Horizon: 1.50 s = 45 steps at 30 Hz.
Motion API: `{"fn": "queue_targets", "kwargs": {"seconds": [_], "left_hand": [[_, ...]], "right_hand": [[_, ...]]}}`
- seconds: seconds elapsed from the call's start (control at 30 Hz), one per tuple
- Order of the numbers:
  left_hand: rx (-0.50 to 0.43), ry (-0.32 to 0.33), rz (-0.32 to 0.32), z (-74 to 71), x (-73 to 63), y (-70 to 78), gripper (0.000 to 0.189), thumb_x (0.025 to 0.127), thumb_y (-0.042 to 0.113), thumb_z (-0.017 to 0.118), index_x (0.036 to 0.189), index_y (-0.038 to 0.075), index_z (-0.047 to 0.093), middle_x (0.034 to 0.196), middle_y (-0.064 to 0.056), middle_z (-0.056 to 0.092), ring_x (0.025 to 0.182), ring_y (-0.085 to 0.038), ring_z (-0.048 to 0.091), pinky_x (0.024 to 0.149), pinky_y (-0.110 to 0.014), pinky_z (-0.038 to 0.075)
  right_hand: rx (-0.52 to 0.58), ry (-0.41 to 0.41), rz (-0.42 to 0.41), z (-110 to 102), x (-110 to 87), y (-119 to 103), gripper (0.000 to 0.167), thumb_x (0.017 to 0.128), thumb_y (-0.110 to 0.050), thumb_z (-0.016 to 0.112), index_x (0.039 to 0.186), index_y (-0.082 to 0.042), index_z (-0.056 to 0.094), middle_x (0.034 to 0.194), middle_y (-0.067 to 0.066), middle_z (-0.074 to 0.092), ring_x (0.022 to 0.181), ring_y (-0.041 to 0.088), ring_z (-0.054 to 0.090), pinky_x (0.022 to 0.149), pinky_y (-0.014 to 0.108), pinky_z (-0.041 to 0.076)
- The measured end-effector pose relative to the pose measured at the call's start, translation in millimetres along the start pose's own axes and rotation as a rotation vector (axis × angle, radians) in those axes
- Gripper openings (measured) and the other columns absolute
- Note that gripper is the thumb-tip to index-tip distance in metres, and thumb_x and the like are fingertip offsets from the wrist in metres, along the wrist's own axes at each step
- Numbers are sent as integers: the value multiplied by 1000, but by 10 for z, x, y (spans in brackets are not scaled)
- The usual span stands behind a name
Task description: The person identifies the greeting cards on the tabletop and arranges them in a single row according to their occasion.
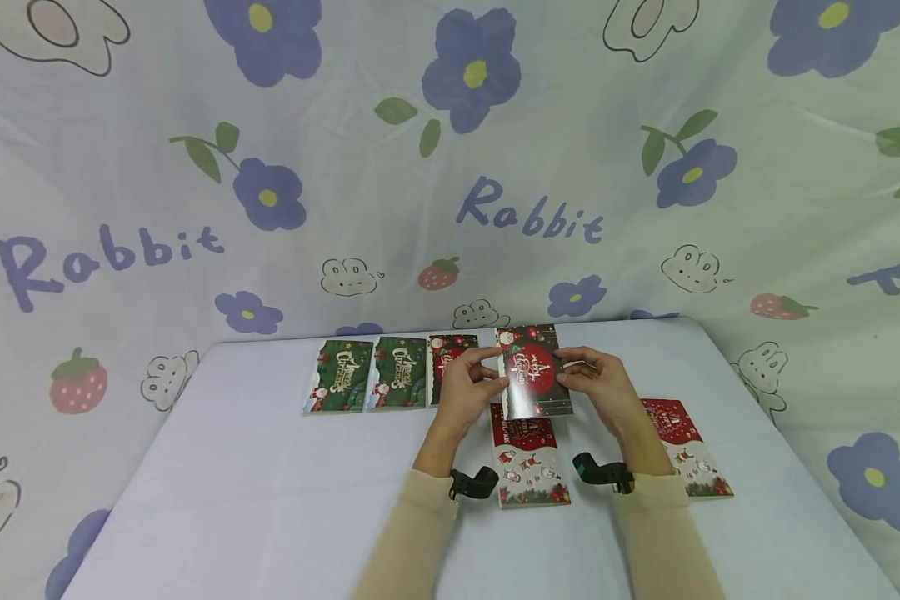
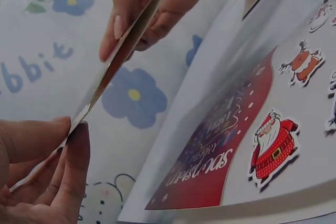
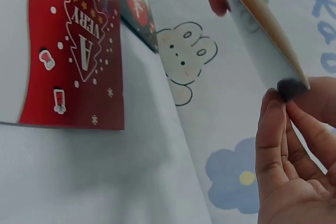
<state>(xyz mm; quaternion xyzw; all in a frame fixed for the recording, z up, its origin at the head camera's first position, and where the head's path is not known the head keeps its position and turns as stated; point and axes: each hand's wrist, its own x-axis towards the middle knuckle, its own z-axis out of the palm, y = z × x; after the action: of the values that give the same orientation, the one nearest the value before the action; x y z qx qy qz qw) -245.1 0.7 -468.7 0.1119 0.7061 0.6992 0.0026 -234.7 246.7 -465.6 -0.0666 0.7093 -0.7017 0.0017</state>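
Observation:
Both hands hold a dark Christmas card with a red circle, raised above the table at its far side. My left hand pinches its left edge between thumb and fingers; my right hand pinches the right edge. In the left wrist view the card appears nearly edge-on, its two layers slightly apart. Below it on the table lies a red-and-white Christmas card, its top overlapped by the held card in the head view. Just left of my left hand is another dark card, partly hidden by that hand.
Two green Christmas cards lie side by side at the back left of the white table. Another red-and-white card lies right of my right forearm, partly covered by it. A patterned cloth hangs behind the table.

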Motion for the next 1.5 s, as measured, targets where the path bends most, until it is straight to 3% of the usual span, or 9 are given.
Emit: {"fn": "queue_targets", "kwargs": {"seconds": [0.37, 0.57, 0.8, 1.0, 1.3, 1.5], "left_hand": [[51, 65, -9, -41, 35, -47, 38, 90, -9, 77, 127, -1, 72, 143, -16, 58, 104, -29, 67, 81, -27, 58], [179, 85, -20, -90, 198, -70, 33, 91, -5, 79, 123, 1, 75, 125, -22, 64, 99, -27, 68, 80, -33, 59], [348, 97, -58, -101, 376, -133, 34, 90, -3, 81, 123, 1, 75, 116, -20, 68, 95, -27, 69, 78, -38, 59], [431, 85, -61, -111, 430, -196, 37, 90, -4, 81, 125, 0, 74, 116, -20, 71, 99, -30, 69, 82, -42, 60], [508, 88, -53, -93, 476, -263, 33, 88, -5, 82, 121, -4, 75, 103, -20, 69, 88, -26, 65, 77, -40, 57], [511, 81, -52, -89, 493, -345, 34, 87, -6, 83, 120, -4, 75, 99, -17, 67, 85, -21, 61, 74, -37, 55]], "right_hand": [[-96, 53, 45, 140, 60, 5, 41, 97, 8, 69, 137, 10, 61, 135, 23, 57, 101, 16, 60, 84, 20, 54], [-208, 80, 87, 212, 212, 8, 42, 97, 3, 71, 138, 4, 64, 137, 23, 60, 103, 20, 60, 80, 20, 53], [-310, 100, 127, 273, 444, 61, 46, 92, 4, 76, 137, 4, 66, 135, 23, 61, 101, 22, 59, 78, 24, 50], [-375, 102, 153, 323, 563, 132, 46, 90, 4, 78, 135, 4, 66, 131, 22, 63, 98, 23, 60, 77, 29, 50], [-430, 113, 181, 358, 613, 229, 46, 88, 3, 80, 133, 3, 68, 123, 21, 66, 99, 26, 62, 73, 29, 49], [-473, 114, 173, 378, 620, 253, 46, 87, 5, 80, 131, 4, 68, 123, 23, 66, 102, 30, 63, 74, 32, 51]]}}
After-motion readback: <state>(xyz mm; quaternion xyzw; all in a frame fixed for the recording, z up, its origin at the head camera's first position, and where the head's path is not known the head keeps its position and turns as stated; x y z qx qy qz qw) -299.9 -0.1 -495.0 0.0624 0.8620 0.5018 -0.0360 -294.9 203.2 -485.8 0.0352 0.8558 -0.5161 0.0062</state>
